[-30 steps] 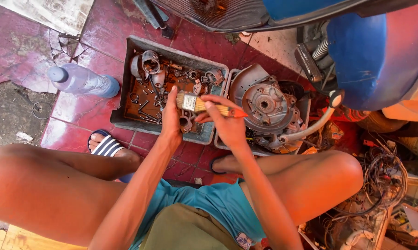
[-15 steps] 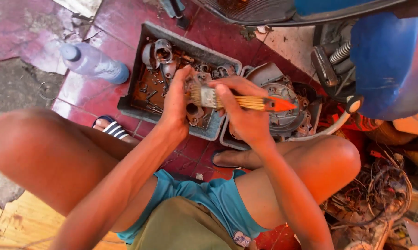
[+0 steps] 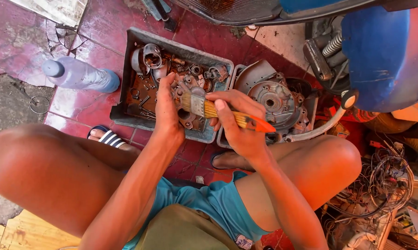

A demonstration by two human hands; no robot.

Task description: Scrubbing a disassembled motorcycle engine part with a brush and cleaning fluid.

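Red tiled floor, grey parts tray [image 3: 125, 109]: left hand [image 3: 167, 109] clamps small metal part [image 3: 185, 99], likely heavy, oily-slick; right hand [image 3: 236, 122] pinches paintbrush [image 3: 218, 111] mid-handle.

Orange-tipped paintbrush [image 3: 227, 114], grey tray [image 3: 172, 48].

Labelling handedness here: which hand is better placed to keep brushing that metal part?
Right, likely. The right hand already grips the paintbrush, bristles on the metal part. The left hand is wrapped around that part, holding it over the grey tray, so it is occupied.
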